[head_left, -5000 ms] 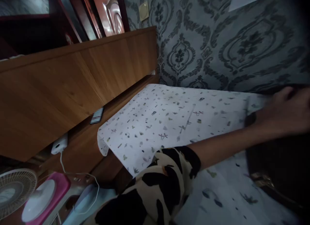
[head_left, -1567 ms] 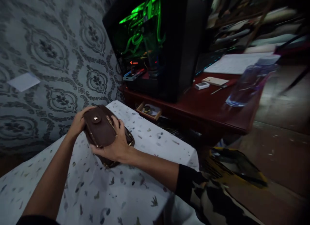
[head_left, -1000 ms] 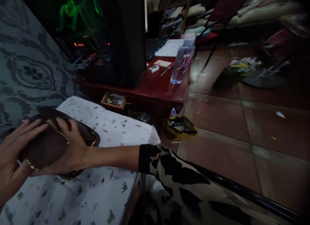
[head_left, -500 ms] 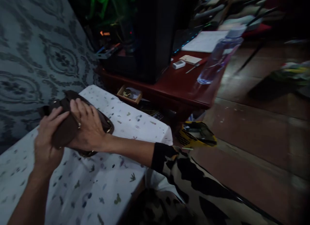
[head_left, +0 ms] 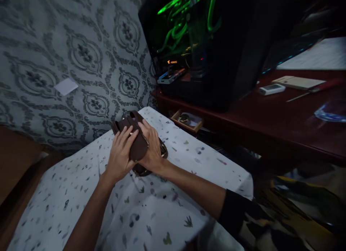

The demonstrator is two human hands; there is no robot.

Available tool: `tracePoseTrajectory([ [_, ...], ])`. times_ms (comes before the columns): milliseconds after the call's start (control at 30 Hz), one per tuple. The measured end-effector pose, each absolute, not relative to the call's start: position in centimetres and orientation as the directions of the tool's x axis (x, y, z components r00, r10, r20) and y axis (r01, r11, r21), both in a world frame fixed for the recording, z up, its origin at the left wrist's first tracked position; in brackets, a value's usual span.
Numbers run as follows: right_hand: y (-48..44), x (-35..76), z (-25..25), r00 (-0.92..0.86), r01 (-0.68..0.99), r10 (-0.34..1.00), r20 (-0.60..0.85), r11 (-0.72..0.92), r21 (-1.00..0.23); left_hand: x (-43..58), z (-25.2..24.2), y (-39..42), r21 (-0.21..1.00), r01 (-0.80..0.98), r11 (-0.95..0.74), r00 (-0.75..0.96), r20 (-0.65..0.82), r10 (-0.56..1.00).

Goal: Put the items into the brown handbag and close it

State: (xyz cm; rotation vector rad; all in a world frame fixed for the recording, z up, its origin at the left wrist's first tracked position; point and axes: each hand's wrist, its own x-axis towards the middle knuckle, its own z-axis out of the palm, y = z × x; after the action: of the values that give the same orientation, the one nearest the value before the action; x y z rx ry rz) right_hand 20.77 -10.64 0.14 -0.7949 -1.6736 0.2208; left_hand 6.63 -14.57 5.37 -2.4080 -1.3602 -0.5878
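A small brown handbag [head_left: 139, 149] with a rounded flap and gold-coloured trim lies on the white patterned cloth [head_left: 89, 193]. My left hand [head_left: 120, 153] grips its left side, fingers resting over the top of the flap. On the other side, my right hand [head_left: 151, 142] holds the bag, with fingers over its upper right part and the palm partly behind the flap edge. Both thumbs are hidden. Dark straps stick up at the bag's far end.
A black computer case [head_left: 232, 63] with green lighting stands on the dark red desk [head_left: 243, 124]. Beneath the desk edge sits a small wooden box [head_left: 200, 126]. A white device [head_left: 271, 89] and a flat pale box [head_left: 300, 82] lie on the desk. Patterned wallpaper [head_left: 81, 52] rises behind.
The view has swung left, so bag and hands appear farther right, and more wall shows. Both hands stay on the bag, the left one shifted slightly over the flap.
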Motion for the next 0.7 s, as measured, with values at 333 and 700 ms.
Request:
tracePoseTrajectory([
  [333, -9.9, 21.1, -0.5, -0.062, 0.320, 0.545, 0.836, 0.805, -0.500, 6.6, 5.3, -15.4, 0.096, 0.837, -0.539, 0.443, 0.461, 0.769],
  [700, -10.3, 21.1, -0.4, 0.005, 0.358, 0.535, 0.845, 0.788, -0.501, 5.1, 5.4, -14.8, 0.271, 0.777, -0.569, 0.367, 0.540, 0.758],
])
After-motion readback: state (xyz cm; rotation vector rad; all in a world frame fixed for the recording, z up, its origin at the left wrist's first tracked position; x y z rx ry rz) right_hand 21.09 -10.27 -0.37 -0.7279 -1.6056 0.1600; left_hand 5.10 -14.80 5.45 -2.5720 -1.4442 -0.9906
